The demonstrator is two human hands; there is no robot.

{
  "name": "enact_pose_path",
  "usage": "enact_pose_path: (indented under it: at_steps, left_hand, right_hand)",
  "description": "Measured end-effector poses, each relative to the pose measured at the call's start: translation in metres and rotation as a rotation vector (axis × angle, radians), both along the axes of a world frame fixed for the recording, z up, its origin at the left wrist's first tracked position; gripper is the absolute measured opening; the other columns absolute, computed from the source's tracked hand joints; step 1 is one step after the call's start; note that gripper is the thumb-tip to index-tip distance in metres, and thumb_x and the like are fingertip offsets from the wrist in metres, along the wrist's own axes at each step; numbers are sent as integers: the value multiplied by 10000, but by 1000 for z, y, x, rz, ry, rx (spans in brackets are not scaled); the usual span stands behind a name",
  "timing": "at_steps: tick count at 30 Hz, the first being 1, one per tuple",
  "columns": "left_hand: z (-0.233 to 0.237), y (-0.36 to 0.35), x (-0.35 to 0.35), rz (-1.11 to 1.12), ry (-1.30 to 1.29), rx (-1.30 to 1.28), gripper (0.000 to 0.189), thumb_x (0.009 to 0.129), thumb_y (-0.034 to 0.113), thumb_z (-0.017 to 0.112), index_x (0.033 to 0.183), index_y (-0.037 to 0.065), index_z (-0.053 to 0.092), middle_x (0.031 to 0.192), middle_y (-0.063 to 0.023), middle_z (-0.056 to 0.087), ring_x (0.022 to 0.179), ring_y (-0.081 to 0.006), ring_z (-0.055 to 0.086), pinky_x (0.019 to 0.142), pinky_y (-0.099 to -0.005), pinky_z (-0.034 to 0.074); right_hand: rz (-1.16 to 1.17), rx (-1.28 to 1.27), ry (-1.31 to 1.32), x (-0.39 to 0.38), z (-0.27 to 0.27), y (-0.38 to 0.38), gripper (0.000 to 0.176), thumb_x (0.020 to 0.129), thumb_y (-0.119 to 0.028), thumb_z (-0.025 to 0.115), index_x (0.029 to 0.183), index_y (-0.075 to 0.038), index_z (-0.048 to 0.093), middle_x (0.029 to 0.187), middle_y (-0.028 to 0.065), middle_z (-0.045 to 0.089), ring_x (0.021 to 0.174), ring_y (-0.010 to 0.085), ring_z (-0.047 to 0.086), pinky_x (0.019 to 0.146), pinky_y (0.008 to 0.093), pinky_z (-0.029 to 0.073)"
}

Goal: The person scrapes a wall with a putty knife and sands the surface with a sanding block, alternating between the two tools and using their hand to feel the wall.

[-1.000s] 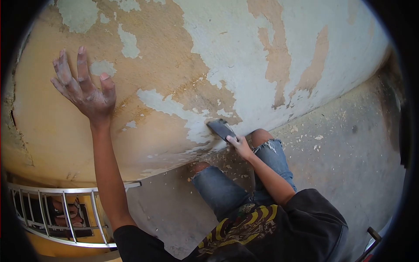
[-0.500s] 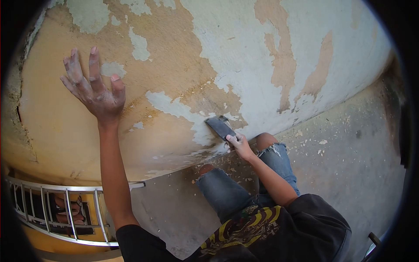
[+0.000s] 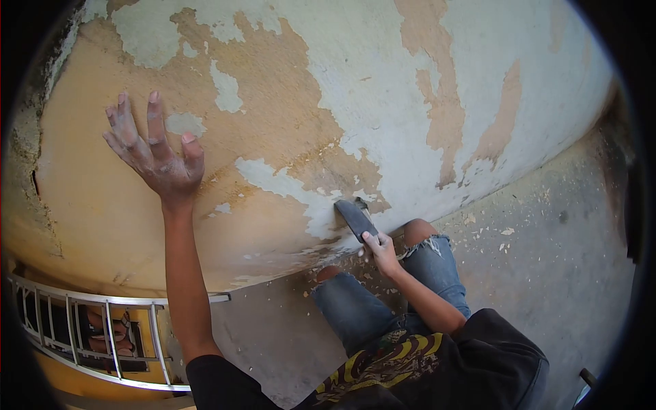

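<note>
Peeling wall fills the view, with the dusty floor below and a ladder at left. The left hand is spread open, flat on the wall. The right hand grips the scraper, blade against the wall low down. Too steep an angle and it may gouge, or skid toward the knee.

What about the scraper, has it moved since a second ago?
No, barely: the scraper still sits on the same white paint patch below the bare brown spot.
</note>
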State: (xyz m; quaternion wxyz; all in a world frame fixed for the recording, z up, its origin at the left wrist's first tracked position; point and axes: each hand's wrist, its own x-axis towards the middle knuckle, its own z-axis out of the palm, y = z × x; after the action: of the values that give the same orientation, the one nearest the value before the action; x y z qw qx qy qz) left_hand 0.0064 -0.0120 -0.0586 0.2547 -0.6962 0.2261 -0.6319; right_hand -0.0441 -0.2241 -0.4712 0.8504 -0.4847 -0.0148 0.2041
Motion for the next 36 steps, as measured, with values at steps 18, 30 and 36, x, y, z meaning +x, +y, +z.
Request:
enact_pose_path:
  at_steps: [18,30,36]
  left_hand:
    - [1,2,-2,-60,-31,-4,559,948,393,435,1477,218,479,1532,-200,390,1430,-463,342,1128,-667,217]
    - [2,7,-6,-38,11,-15,578,939,367,467,1484,177,449,1541,-214,364,1438,-469,321,1145,-648,199]
    - [5,8,-3,-40,7,-38,579,920,346,484,1481,205,462,1537,-199,372,1442,-459,319,1148,-649,195]
  right_hand:
    - [-109,113,-177,20,91,8,417,965,-416,674,993,-4,612,717,52,635,603,106,621,483,252,456]
    - [-109,127,-187,14,108,31,390,977,-373,666,999,14,620,734,67,632,616,137,637,482,278,485]
    - [-94,-13,-8,-18,72,40,355,989,-363,649,1029,-11,636,768,54,643,647,131,655,490,266,489]
